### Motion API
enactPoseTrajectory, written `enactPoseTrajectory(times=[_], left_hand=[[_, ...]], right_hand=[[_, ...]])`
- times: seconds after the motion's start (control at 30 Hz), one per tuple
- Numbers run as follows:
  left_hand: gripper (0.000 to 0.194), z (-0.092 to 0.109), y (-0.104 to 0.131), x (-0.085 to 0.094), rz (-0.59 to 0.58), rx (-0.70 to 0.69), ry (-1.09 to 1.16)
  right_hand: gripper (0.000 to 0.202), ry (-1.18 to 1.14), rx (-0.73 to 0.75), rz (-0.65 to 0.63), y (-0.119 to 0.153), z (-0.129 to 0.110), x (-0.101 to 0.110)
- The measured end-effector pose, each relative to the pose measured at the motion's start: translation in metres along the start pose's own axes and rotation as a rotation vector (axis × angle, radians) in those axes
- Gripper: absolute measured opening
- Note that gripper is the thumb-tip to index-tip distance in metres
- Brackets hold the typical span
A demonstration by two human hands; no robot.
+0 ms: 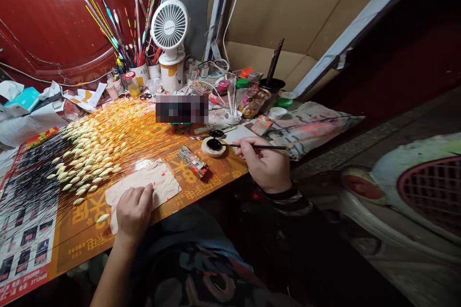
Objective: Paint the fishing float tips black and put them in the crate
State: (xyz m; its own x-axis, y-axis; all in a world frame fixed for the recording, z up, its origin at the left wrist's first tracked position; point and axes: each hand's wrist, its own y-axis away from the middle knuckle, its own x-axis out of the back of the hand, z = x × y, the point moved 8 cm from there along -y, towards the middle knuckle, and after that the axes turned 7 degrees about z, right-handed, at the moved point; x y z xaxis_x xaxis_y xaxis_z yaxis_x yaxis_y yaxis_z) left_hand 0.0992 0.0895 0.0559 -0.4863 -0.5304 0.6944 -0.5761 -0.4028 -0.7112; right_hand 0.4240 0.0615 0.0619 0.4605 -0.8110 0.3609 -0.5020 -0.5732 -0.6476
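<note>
The near edge of the counter (228, 165) slants beneath the left forearm, leaving bare orange surface between the block (193, 161) and dish (212, 154). The right hand (268, 165), raised past the corner, pinches the brush (279, 147), tip at the dish; the left hand (134, 208) rests curled on the cloth (140, 180), beside one pale float (103, 218), grip undeterminable. Yellow Chinese characters mark the orange surface.

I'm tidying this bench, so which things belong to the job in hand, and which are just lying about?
Likely in use:
thin brush, in the right hand
dish with black contents, at the brush's tip
pale sheet, under the left hand
pale, thin-stemmed pieces

Apparently just lying about:
white fan
teal packet
</note>
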Motion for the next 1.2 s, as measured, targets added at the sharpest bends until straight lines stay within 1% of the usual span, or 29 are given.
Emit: enactPoseTrajectory(times=[0.27,0.43,0.67,0.9,1.07,1.2], left_hand=[[0.024,0.0,0.0,0.001,0.001,-0.006,0.01],[0.023,-0.001,0.0,0.0,0.001,-0.001,0.012],[0.023,-0.001,0.0,0.0,0.0,0.002,0.016],[0.024,0.0,0.0,0.0,-0.005,0.004,0.018],[0.025,0.0,0.0,0.0,-0.002,0.001,0.009],[0.024,0.0,-0.001,0.0,0.003,0.0,0.012]], right_hand=[[0.033,0.013,0.036,0.0,-0.004,0.003,-0.005],[0.029,-0.017,0.018,-0.068,-0.006,0.008,-0.018],[0.023,-0.006,0.004,-0.101,-0.007,0.013,-0.027],[0.025,-0.024,-0.041,-0.101,0.0,0.015,-0.02],[0.027,-0.078,-0.074,-0.132,0.009,0.022,-0.017],[0.028,-0.1,-0.091,-0.128,0.012,0.028,-0.011]])
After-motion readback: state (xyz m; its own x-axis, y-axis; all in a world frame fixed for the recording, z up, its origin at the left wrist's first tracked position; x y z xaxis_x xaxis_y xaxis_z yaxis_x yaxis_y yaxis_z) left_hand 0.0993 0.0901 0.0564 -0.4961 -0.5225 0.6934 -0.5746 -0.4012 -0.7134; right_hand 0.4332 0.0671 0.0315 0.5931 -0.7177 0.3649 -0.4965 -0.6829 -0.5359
